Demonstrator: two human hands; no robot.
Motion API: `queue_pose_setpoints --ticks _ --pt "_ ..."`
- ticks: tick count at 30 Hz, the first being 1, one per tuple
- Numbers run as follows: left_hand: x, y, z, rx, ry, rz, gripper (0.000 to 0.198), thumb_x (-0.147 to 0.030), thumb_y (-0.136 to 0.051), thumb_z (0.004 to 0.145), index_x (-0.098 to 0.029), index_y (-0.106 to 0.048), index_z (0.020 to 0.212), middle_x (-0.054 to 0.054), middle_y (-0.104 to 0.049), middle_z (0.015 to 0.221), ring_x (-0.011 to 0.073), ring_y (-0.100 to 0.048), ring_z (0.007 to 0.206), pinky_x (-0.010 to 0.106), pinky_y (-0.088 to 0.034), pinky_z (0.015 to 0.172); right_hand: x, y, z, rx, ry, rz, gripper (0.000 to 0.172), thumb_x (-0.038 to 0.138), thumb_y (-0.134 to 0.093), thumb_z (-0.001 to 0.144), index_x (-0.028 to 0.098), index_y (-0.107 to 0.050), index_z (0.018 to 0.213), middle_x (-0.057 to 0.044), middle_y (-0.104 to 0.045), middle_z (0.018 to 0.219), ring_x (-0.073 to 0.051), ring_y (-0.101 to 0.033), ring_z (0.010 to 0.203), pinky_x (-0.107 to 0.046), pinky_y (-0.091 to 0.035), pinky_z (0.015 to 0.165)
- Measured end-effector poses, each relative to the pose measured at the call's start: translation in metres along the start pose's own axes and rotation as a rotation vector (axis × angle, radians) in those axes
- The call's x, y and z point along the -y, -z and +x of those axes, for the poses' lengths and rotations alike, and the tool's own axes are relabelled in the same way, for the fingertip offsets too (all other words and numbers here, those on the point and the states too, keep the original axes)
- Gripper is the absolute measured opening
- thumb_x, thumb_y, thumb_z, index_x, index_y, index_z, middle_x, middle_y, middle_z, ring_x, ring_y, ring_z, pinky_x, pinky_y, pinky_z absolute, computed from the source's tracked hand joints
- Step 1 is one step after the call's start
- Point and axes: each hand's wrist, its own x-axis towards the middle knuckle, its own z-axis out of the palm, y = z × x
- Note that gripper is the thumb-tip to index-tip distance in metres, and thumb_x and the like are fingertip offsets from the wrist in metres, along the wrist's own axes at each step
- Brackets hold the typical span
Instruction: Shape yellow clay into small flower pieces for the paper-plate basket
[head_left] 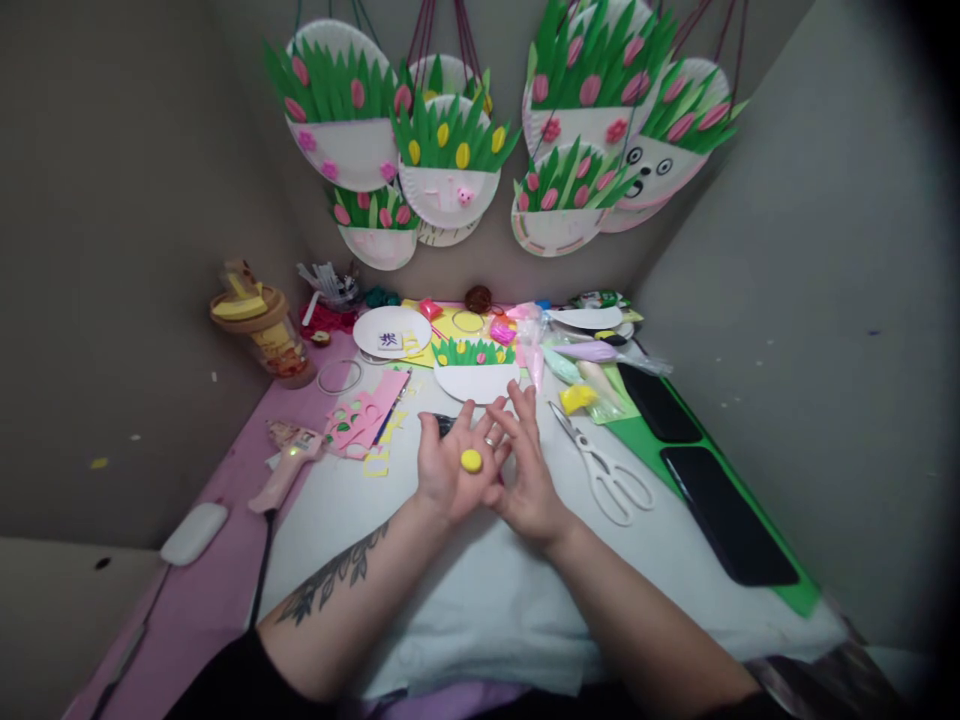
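Note:
My left hand (450, 465) is palm up with its fingers stretched out, and a small flattened yellow disc (471, 461) of what looks like clay rests on the palm. Beside it, my right hand (529, 475) has its fingers extended and apart, with nothing in it; its edge meets the left palm. Just beyond the fingertips lies a half paper plate basket (478, 382) with green paper grass and small pink and yellow flowers. White-handled scissors (604, 470) lie open to the right of my right hand.
A pink glue gun (289, 465) and cut pink paper (367, 415) lie at the left. Yellow clay in a packet (577, 399) and piping bags (585, 351) sit behind the scissors. Two black phones (731, 515) rest on green paper at the right. Finished plate baskets (450, 190) hang above.

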Motion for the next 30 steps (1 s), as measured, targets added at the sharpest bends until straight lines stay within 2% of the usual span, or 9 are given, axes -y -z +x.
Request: queue_pose_setpoints --ticks 3,6,14,16,18,20,22,26,30 --pt "-0.006 -0.001 -0.001 0.025 0.031 0.003 0.076 -0.073 -0.024 0.081 -0.022 -0.033 0.137 0.018 -0.038 0.145 0.0308 -0.047 0.125 0.052 -0.04 0.098 -0.002 0.009 0.003 0.05 0.05 -0.135 0.052 0.052 -0.06 0.078 0.022 -0.056 0.12 -0.004 -0.005 0.157 -0.037 0.012 0.142 -0.062 -0.005 0.111" --pt "-0.007 0.001 -0.002 0.022 0.055 0.026 0.078 -0.072 -0.027 0.081 -0.02 -0.029 0.139 0.02 -0.038 0.144 0.0311 -0.047 0.126 0.051 -0.038 0.1 -0.003 0.011 0.004 0.063 0.067 -0.201 0.034 0.034 -0.065 0.075 0.024 -0.066 0.107 0.001 -0.007 0.157 -0.037 0.01 0.142 -0.063 -0.003 0.11" --pt "-0.006 0.006 0.002 0.026 0.09 0.059 0.075 -0.07 -0.03 0.082 -0.02 -0.03 0.138 0.02 -0.042 0.141 0.0317 -0.049 0.124 0.053 -0.036 0.102 -0.002 0.011 0.004 0.048 0.044 -0.244 0.022 0.029 -0.064 0.075 0.025 -0.07 0.096 0.003 -0.014 0.156 -0.036 0.007 0.142 -0.063 -0.002 0.11" --pt "-0.006 0.006 0.003 0.009 0.102 0.067 0.074 -0.069 -0.029 0.082 -0.018 -0.034 0.135 0.021 -0.043 0.14 0.0321 -0.051 0.122 0.052 -0.039 0.099 -0.005 0.011 0.003 0.097 0.012 -0.252 0.026 0.035 -0.064 0.077 0.026 -0.069 0.101 0.0 -0.014 0.156 -0.037 0.008 0.142 -0.065 -0.002 0.108" --pt "-0.005 0.005 0.004 -0.008 0.096 0.067 0.072 -0.069 -0.025 0.083 -0.018 -0.037 0.132 0.021 -0.043 0.139 0.0315 -0.053 0.12 0.051 -0.041 0.096 -0.008 0.011 0.003 0.123 -0.01 -0.219 0.044 0.051 -0.058 0.08 0.026 -0.062 0.115 -0.004 -0.015 0.156 -0.038 0.008 0.142 -0.066 -0.003 0.108" --pt "-0.003 0.005 0.005 -0.02 0.054 0.077 0.071 -0.07 -0.024 0.083 -0.02 -0.036 0.133 0.021 -0.045 0.139 0.03 -0.055 0.118 0.05 -0.043 0.095 -0.01 0.011 0.002 0.07 -0.013 -0.143 0.072 0.071 -0.039 0.08 0.025 -0.043 0.136 -0.008 -0.014 0.156 -0.037 0.007 0.142 -0.066 -0.005 0.108" --pt "0.002 0.006 0.006 -0.035 -0.01 0.119 0.074 -0.071 -0.026 0.082 -0.022 -0.031 0.137 0.021 -0.047 0.137 0.0287 -0.055 0.118 0.048 -0.042 0.096 -0.009 0.008 0.0 -0.032 0.001 -0.064 0.09 0.08 -0.019 0.077 0.024 -0.019 0.147 -0.009 -0.007 0.157 -0.035 0.007 0.143 -0.064 -0.003 0.11" --pt "0.017 0.012 0.005 -0.02 -0.181 0.243 0.081 -0.075 -0.023 0.078 -0.026 -0.025 0.142 0.019 -0.048 0.137 0.0279 -0.05 0.124 0.048 -0.035 0.103 -0.001 -0.006 -0.007 -0.102 -0.032 0.028 0.101 0.084 -0.006 0.071 0.02 0.003 0.149 -0.008 0.008 0.157 -0.032 0.012 0.142 -0.059 -0.002 0.113" --pt "0.032 0.017 -0.005 0.125 -0.355 0.403 0.081 -0.075 -0.031 0.076 -0.028 -0.028 0.142 0.015 -0.044 0.142 0.0266 -0.039 0.133 0.045 -0.026 0.11 0.007 -0.021 -0.014 -0.057 -0.142 0.036 0.1 0.081 0.002 0.071 0.018 0.015 0.147 -0.01 0.011 0.156 -0.03 0.009 0.143 -0.055 -0.017 0.114"
